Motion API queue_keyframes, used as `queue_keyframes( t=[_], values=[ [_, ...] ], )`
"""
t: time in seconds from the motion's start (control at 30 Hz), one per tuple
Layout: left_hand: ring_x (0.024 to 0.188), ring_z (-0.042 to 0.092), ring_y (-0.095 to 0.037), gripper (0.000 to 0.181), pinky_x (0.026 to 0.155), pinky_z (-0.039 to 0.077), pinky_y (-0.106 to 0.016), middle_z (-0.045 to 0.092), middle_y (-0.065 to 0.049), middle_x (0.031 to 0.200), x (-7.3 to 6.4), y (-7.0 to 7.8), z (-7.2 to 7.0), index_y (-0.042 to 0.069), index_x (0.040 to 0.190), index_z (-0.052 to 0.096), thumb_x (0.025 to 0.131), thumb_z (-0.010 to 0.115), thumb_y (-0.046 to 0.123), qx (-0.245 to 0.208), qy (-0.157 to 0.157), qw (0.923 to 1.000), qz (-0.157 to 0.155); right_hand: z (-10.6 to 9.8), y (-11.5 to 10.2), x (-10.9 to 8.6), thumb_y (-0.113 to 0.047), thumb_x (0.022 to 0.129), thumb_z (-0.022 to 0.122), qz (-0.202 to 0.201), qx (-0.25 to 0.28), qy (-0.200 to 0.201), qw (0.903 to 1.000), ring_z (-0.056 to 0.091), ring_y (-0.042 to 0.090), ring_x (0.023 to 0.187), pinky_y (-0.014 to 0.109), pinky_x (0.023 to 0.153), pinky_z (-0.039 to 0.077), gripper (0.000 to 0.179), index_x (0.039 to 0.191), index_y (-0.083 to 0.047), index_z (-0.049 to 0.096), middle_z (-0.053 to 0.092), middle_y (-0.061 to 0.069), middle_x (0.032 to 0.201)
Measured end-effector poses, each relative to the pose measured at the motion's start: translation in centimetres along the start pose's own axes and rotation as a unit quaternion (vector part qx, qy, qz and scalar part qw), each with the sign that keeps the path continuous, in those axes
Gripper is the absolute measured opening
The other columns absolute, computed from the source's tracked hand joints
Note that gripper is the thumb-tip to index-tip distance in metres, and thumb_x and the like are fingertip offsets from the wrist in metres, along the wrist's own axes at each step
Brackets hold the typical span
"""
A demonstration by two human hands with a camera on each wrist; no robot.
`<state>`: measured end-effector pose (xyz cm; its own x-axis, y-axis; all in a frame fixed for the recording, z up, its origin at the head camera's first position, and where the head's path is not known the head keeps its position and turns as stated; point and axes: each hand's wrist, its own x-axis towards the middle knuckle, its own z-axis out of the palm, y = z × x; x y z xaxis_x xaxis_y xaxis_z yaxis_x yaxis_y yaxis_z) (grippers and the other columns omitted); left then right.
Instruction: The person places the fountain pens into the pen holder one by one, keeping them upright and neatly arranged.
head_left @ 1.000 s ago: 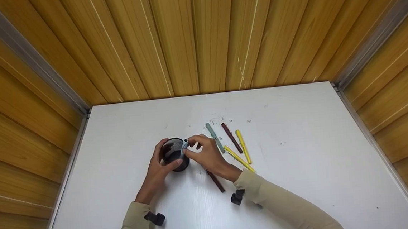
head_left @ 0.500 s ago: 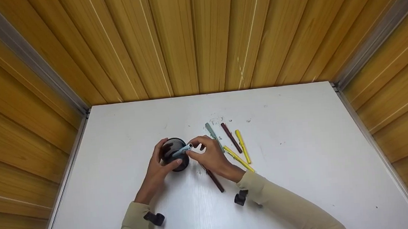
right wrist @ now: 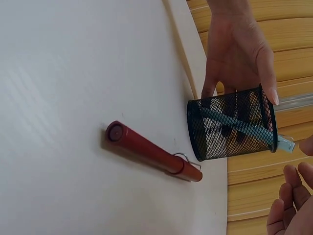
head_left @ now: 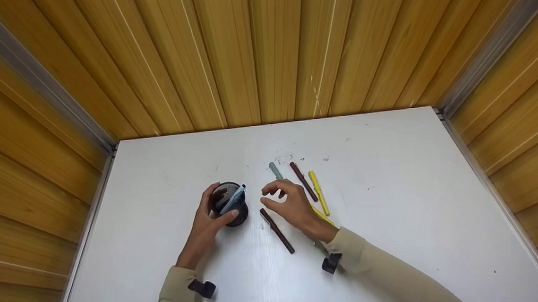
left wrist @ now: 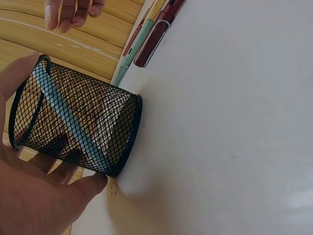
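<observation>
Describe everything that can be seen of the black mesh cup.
The mesh cup is a black, open-topped cylinder of wire mesh, metal by its look, with smooth solid bands at rim and base. It appears to stand upright on the white table. The left hand grips it round the side. A light blue pen leans slantwise inside, its end poking past the rim. The right hand is nearby, not touching it.

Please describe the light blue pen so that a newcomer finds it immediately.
At the white table, find the black mesh cup, left of the loose pens. The light blue pen leans inside it, one end sticking out; the loose pens all lie outside.
</observation>
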<state>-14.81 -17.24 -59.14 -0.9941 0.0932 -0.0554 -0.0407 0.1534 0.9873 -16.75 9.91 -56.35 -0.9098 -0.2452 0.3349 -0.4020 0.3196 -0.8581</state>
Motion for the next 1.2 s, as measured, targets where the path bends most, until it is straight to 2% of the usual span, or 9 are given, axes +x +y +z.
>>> queue_keyframes(
  t=[0.27,0.5,0.6,0.83,1.03,1.2],
  values=[
    [0.166,0.027,-0.035,0.092,0.132,0.019,-0.065,0.038,-0.010,0.173,-0.1,0.0,-0.2,0.027,0.170,0.038,0.094,0.090,0.026,-0.006,-0.001,1.0000,-0.001,-2.8,1.4,-1.4,-0.011,0.097,0.086,0.013,-0.008,0.009,0.9998,0.071,0.039,0.103,0.045,0.086,0.058,0.017,0.113,-0.009,0.080,0.078,0.000,0.109],
    [0.166,0.025,-0.037,0.094,0.131,0.019,-0.066,0.037,-0.011,0.173,-0.1,-0.1,-0.2,0.024,0.171,0.036,0.094,0.090,0.026,0.001,0.002,1.0000,0.001,-4.9,2.4,-2.6,-0.008,0.097,0.086,0.034,-0.029,0.011,0.9989,0.071,0.033,0.101,0.031,0.084,0.053,0.018,0.114,-0.005,0.080,0.078,-0.002,0.108],
    [0.166,0.024,-0.037,0.093,0.131,0.018,-0.067,0.036,-0.011,0.174,-0.2,-0.1,-0.2,0.024,0.170,0.037,0.094,0.090,0.027,0.003,0.002,1.0000,-0.001,-5.4,2.7,-3.2,-0.007,0.096,0.086,0.043,-0.037,0.009,0.9983,0.069,0.029,0.099,0.030,0.083,0.053,0.018,0.113,-0.004,0.080,0.076,-0.002,0.106],
    [0.167,0.022,-0.036,0.091,0.133,0.014,-0.066,0.035,-0.010,0.175,-0.3,0.0,-0.2,0.028,0.170,0.037,0.095,0.089,0.028,-0.010,0.002,0.9999,-0.012,-6.1,3.0,-4.8,-0.006,0.095,0.087,0.055,-0.057,0.010,0.9968,0.066,0.035,0.097,0.037,0.084,0.054,0.020,0.113,-0.003,0.080,0.075,0.001,0.107],
    [0.168,0.020,-0.037,0.091,0.132,0.012,-0.067,0.035,-0.010,0.175,-0.3,0.1,0.0,0.029,0.170,0.038,0.095,0.089,0.030,-0.011,-0.002,0.9999,-0.012,-6.8,3.3,-6.3,-0.006,0.094,0.088,0.078,-0.063,0.010,0.9949,0.066,0.034,0.099,0.042,0.087,0.057,0.020,0.112,-0.006,0.080,0.074,0.003,0.111],
    [0.168,0.019,-0.038,0.091,0.132,0.012,-0.068,0.035,-0.010,0.175,-0.2,0.2,0.1,0.029,0.170,0.038,0.095,0.090,0.030,-0.008,-0.002,0.9999,-0.013,-7.0,3.7,-7.5,-0.006,0.094,0.088,0.077,-0.072,0.009,0.9944,0.067,0.033,0.104,0.048,0.090,0.061,0.021,0.113,-0.005,0.079,0.073,0.006,0.118]
  ],
)
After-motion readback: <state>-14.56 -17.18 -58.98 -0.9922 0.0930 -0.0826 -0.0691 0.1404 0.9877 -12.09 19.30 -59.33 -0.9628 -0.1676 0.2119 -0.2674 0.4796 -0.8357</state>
